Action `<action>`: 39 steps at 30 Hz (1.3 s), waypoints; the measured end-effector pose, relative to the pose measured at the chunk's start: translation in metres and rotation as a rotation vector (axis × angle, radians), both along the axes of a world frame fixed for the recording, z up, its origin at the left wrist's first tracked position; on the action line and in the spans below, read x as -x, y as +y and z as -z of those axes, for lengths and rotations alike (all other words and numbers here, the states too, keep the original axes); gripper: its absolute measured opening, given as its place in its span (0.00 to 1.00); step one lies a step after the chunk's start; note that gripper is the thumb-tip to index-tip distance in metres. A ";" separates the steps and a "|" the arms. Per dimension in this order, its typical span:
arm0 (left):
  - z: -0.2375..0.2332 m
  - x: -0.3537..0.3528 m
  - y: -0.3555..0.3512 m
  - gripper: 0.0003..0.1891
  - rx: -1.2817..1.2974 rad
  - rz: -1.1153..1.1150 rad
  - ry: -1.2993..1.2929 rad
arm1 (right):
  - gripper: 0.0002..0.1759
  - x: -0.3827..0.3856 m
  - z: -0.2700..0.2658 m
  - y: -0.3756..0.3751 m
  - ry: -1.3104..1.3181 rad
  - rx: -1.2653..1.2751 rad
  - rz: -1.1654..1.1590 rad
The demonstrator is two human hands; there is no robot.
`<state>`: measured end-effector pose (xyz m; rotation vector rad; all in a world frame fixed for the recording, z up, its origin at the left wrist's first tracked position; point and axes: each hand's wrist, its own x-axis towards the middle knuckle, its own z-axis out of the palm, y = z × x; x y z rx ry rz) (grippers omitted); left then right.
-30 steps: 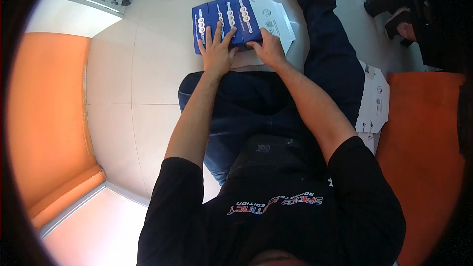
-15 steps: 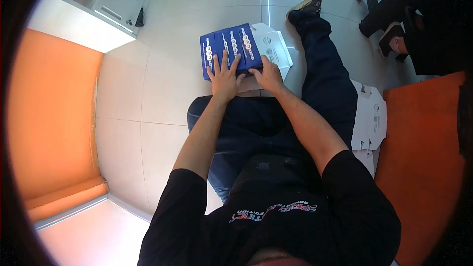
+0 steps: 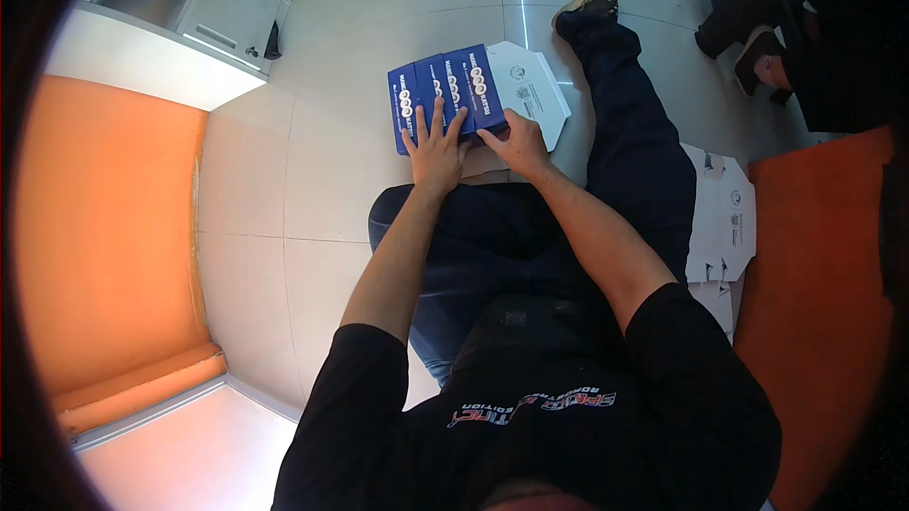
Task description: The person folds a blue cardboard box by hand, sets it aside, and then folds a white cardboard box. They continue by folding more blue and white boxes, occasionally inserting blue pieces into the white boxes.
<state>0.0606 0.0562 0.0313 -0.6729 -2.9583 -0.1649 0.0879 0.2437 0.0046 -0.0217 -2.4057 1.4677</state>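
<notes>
Several blue boxes (image 3: 480,85) with white lettering stand side by side in a row on a white flattened carton (image 3: 536,94) on the floor. My left hand (image 3: 438,153) lies on the near part of the boxes with its fingers spread. My right hand (image 3: 519,143) grips the near right corner of the rightmost blue box, thumb on the near side and fingers at the right. Some of its fingertips are hidden behind the box corner.
More flat white cartons (image 3: 721,217) lie to the right, beside my outstretched leg and an orange panel (image 3: 814,322). A white cabinet (image 3: 227,23) stands at the upper left. Black furniture (image 3: 748,14) and another person's foot (image 3: 757,61) are at the upper right.
The whole view has shifted slightly. My right hand's fingers are drawn in a little more at the box corner; my left hand stays spread on the boxes.
</notes>
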 end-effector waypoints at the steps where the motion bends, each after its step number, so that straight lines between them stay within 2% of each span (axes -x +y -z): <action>1: -0.001 -0.001 0.000 0.35 0.007 -0.002 -0.007 | 0.24 -0.001 -0.001 -0.001 0.008 -0.024 0.013; 3: -0.003 -0.003 0.002 0.35 0.016 -0.003 -0.010 | 0.24 -0.002 -0.003 0.000 0.025 -0.052 0.033; 5: -0.002 -0.003 0.003 0.36 0.024 -0.004 -0.011 | 0.21 0.000 -0.003 0.001 -0.016 0.066 -0.023; 9: -0.004 -0.004 0.003 0.36 0.044 -0.002 0.012 | 0.18 0.004 -0.002 0.000 -0.041 0.107 -0.124; 11: -0.004 -0.004 0.002 0.35 0.040 -0.006 0.010 | 0.16 0.009 0.010 -0.003 -0.187 0.279 -0.246; 12: -0.004 -0.003 0.002 0.37 0.017 -0.001 0.015 | 0.16 0.011 0.017 0.003 -0.194 0.279 -0.246; 14: -0.003 -0.005 0.000 0.40 -0.008 0.011 0.017 | 0.16 0.003 0.018 0.017 0.029 -0.142 -0.205; 15: -0.003 -0.005 0.001 0.40 -0.008 0.011 0.004 | 0.16 -0.001 0.016 0.023 0.016 -0.141 -0.206; 17: 0.000 -0.003 0.001 0.41 -0.018 0.010 0.038 | 0.18 -0.002 0.015 0.033 -0.332 -0.473 -0.222; 18: 0.001 -0.002 0.000 0.41 -0.006 0.011 0.032 | 0.16 0.001 0.019 0.033 -0.296 -0.561 -0.224; 22: -0.005 -0.002 0.001 0.38 0.047 -0.006 -0.017 | 0.11 0.015 0.034 0.027 -0.276 -0.590 -0.235; 24: -0.004 -0.003 -0.001 0.38 0.044 0.002 -0.008 | 0.08 0.018 0.043 0.023 -0.274 -0.562 -0.248; 31: 0.001 0.001 -0.002 0.37 0.075 0.006 0.020 | 0.10 0.020 0.049 0.013 -0.247 -0.512 -0.218; 33: -0.010 -0.003 0.000 0.36 0.004 0.011 0.009 | 0.13 0.023 0.044 0.023 -0.334 -0.480 -0.370; 34: -0.015 -0.007 -0.001 0.36 -0.064 0.021 -0.022 | 0.21 0.026 0.037 0.028 -0.409 -0.437 -0.426; 35: -0.020 -0.005 -0.004 0.36 -0.071 0.021 -0.009 | 0.21 0.034 0.038 0.036 -0.397 -0.446 -0.422; 37: -0.025 0.003 -0.014 0.36 -0.202 0.053 -0.116 | 0.25 0.043 0.029 0.045 -0.497 -0.149 -0.398; 38: -0.026 0.013 -0.024 0.32 -0.345 0.098 -0.113 | 0.25 0.049 0.018 0.048 -0.555 0.018 -0.271; 39: -0.027 0.026 -0.031 0.32 -0.353 0.103 -0.108 | 0.25 0.058 0.007 0.046 -0.551 0.010 -0.265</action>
